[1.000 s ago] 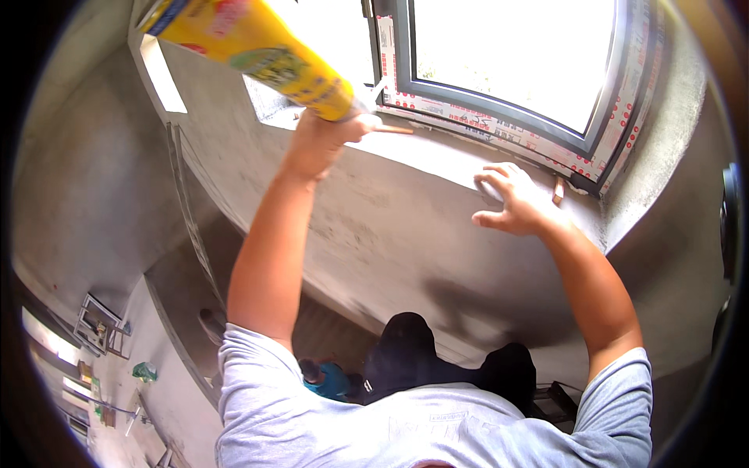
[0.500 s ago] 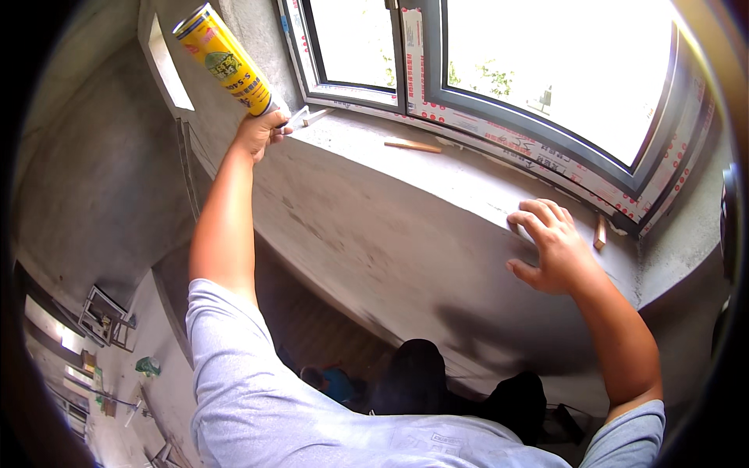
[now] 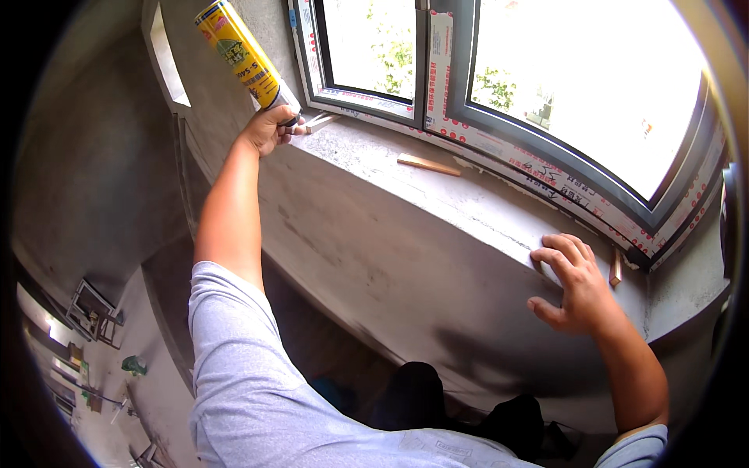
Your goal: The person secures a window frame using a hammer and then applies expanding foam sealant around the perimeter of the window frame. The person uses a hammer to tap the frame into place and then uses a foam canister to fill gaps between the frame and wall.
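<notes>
My left hand (image 3: 268, 131) is wrapped round the lower end of a yellow spray foam can (image 3: 246, 64), which is held upside down and tilted, its base up and to the left. The hand is at the left end of the windowsill (image 3: 363, 160), close to the window frame's lower left corner. The can's outlet is mostly hidden by my fingers. On the right, my right hand (image 3: 579, 282) rests its fingertips on the sill's front edge, fingers apart and holding nothing. Beside it a short wooden piece (image 3: 615, 267) stands by the frame.
A grey window frame (image 3: 427, 74) with printed protective film runs along the sill. A wooden strip (image 3: 429, 164) lies mid-sill, and another small strip (image 3: 321, 122) is near my left hand. Below is a bare plaster wall (image 3: 374, 234). A green bag (image 3: 134, 365) lies on the floor at lower left.
The view has shifted, so the window and sill appear further right and lower. My left hand still grips the can; a white tube seen beside it earlier is now hardly visible. The right hand stays on the sill.
</notes>
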Demonstrator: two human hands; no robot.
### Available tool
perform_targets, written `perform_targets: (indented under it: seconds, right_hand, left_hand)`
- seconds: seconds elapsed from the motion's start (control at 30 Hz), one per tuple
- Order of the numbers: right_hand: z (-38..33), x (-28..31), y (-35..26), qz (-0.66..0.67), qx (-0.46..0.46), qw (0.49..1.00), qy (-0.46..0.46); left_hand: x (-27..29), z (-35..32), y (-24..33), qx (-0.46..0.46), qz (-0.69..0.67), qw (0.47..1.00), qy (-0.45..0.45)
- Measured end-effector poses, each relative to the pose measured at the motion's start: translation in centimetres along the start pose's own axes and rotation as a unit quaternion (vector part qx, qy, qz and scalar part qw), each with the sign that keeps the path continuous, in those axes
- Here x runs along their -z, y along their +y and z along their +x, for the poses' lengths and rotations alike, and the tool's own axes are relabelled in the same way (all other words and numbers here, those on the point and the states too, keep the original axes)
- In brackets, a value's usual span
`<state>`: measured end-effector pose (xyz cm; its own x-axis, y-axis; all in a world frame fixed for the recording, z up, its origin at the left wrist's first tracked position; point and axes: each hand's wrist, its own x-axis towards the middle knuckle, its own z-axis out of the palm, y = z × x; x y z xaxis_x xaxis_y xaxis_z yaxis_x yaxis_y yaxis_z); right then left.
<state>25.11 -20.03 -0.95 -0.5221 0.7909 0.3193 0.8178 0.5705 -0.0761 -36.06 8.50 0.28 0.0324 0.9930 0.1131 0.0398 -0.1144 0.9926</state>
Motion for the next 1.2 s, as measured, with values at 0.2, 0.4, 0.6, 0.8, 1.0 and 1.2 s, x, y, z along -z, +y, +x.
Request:
perform_targets:
  seconds: [0.2,0.4,0.6,0.8,1.0,1.2]
  right_hand:
    - [0.1,-0.1,-0.1,0.012,-0.009,1.0,0.003]
    - [0.3,-0.1,-0.2,0.012,-0.003,1.0,0.001]
    - [0.4,-0.1,-0.1,0.017,-0.005,1.0,-0.001]
    - [0.5,0.1,-0.2,0.011,-0.007,1.0,-0.007]
    - [0.6,0.2,-0.4,0.014,-0.016,1.0,-0.015]
    - [0.7,0.5,-0.8,0.017,-0.026,0.999,-0.022]
  left_hand:
    - [0.7,1.3,1.1,0.0,0.005,1.0,-0.022]
    - [2.2,2.1,0.2,0.017,0.056,0.998,-0.012]
    - [2.9,2.3,-0.1,0.007,0.066,0.998,0.021]
    - [4.0,2.7,-1.1,-0.005,0.077,0.995,0.057]
    - [3.6,3.3,-2.3,-0.03,0.078,0.99,0.117]
    - [3.2,3.2,-1.9,-0.033,0.083,0.989,0.115]
